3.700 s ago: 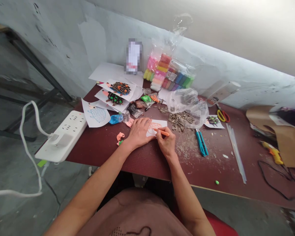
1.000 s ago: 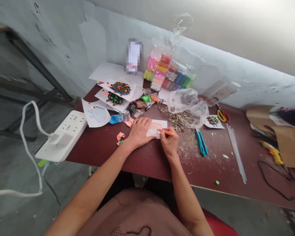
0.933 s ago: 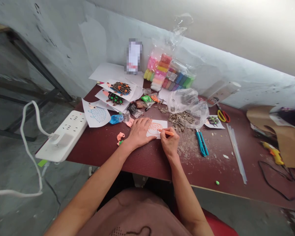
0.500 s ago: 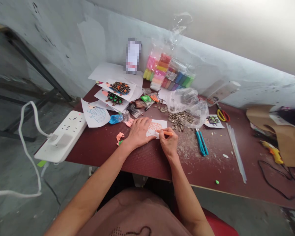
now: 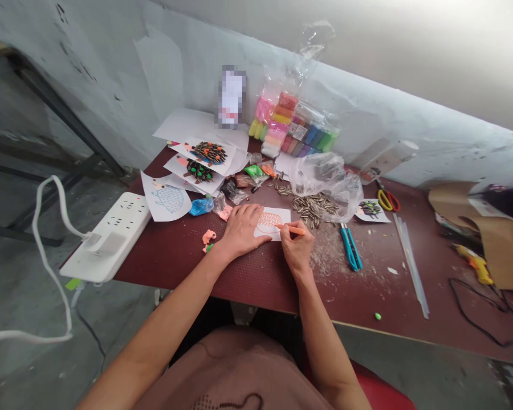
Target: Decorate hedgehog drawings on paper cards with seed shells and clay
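Grip closed on an orange marker [image 5: 294, 230], my right hand [image 5: 298, 247] rests at the right edge of a small white card [image 5: 284, 216], near the center of the frame. The marker lies at a low slant, its tip at the orange drawing on the card, a rounded outline with rows of short strokes in its upper part. My left hand [image 5: 241, 230] lies palm down, its grip open and clamped on nothing, covering the left part of the card.

Just beyond the card, a pile of striped seeds [image 5: 310, 208] spills across the dark red surface [image 5: 256, 279], partly beneath a clear plastic bag [image 5: 325, 171]. Packs of colored clay [image 5: 282, 122] lean by the wall at the upper center. Peach lumps [image 5: 208, 235] sit to the left of my left hand, near a blue wrapped lump [image 5: 200, 207].

At the left, a sheet with a blue drawing [image 5: 167, 199] lies near the white power strip [image 5: 111, 236]; above it in the frame are two seed-covered pictures, one with orange dots [image 5: 209, 153] and one with green dots [image 5: 199, 170]. To the right of the seeds, a teal cutter [image 5: 351, 250] lies below another seeded card [image 5: 373, 211], with red and yellow scissors [image 5: 387, 199] close by. Translucent sticks [image 5: 411, 267] and a yellow glue gun [image 5: 479, 269] lie farther right.
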`<state>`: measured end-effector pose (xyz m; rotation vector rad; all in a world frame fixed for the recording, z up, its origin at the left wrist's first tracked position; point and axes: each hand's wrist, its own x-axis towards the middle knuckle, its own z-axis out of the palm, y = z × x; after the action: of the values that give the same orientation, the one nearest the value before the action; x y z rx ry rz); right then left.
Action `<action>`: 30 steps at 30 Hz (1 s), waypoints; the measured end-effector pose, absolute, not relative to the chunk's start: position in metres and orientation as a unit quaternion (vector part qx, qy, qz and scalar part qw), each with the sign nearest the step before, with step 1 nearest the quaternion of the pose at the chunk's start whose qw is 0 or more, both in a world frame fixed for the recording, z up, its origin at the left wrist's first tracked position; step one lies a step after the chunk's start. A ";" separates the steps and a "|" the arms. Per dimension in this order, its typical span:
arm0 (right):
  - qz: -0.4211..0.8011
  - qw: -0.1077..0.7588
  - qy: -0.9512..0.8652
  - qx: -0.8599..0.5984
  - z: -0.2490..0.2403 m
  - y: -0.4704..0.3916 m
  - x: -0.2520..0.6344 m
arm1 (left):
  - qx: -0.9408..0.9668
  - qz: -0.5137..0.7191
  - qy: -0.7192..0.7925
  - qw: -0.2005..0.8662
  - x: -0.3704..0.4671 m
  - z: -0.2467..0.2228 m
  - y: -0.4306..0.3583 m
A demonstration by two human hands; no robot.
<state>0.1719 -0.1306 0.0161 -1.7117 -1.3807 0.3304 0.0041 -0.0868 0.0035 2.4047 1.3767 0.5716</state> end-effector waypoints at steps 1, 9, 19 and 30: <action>0.135 0.443 -0.557 -0.690 0.016 -0.131 0.171 | 0.839 0.199 0.481 0.156 0.004 0.004 -0.087; 0.134 0.440 -0.551 -0.697 0.015 -0.131 0.173 | 0.841 0.198 0.479 0.155 0.004 0.005 -0.087; 0.148 0.442 -0.561 -0.684 0.018 -0.131 0.171 | 0.841 0.196 0.481 0.153 0.004 0.004 -0.087; 0.099 0.460 -0.531 -0.704 0.018 -0.132 0.181 | 0.837 0.198 0.486 0.154 0.005 0.003 -0.087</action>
<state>0.1806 -0.1318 0.0184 -1.7337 -1.3075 0.2441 0.0046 -0.0866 0.0026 2.3994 1.3922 0.5679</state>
